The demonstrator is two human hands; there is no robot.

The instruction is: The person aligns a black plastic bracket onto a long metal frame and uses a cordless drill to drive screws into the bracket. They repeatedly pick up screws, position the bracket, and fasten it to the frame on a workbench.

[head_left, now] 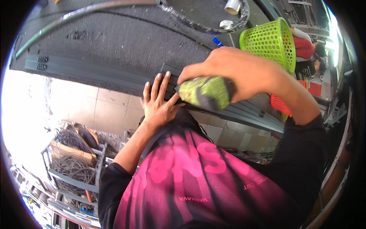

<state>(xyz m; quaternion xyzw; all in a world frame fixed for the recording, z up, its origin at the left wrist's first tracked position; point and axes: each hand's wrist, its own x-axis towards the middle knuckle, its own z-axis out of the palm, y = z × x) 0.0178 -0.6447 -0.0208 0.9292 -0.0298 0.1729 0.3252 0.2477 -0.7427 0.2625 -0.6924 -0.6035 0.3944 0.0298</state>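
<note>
A long dark grey metal profile point(103, 74) lies along the near edge of the dark-topped workbench point(129, 40). My left hand point(157, 105) rests on it with fingers spread, beside a short dark piece set across it. My right hand point(244, 70) is wrapped round a green-and-black power drill point(204, 92), seen from above and slightly blurred. The drill's front end is close to the left thumb and forefinger, over the profile. Its tip and the exact spot it meets are hidden.
A green perforated basket point(263, 41) stands at the far right, near a blue marker point(217, 41) and a white roll point(232, 7). A red basket point(279, 104) is beyond my right forearm. Another person point(304, 46) is at the right. A rack with coiled cords point(72, 168) stands lower left.
</note>
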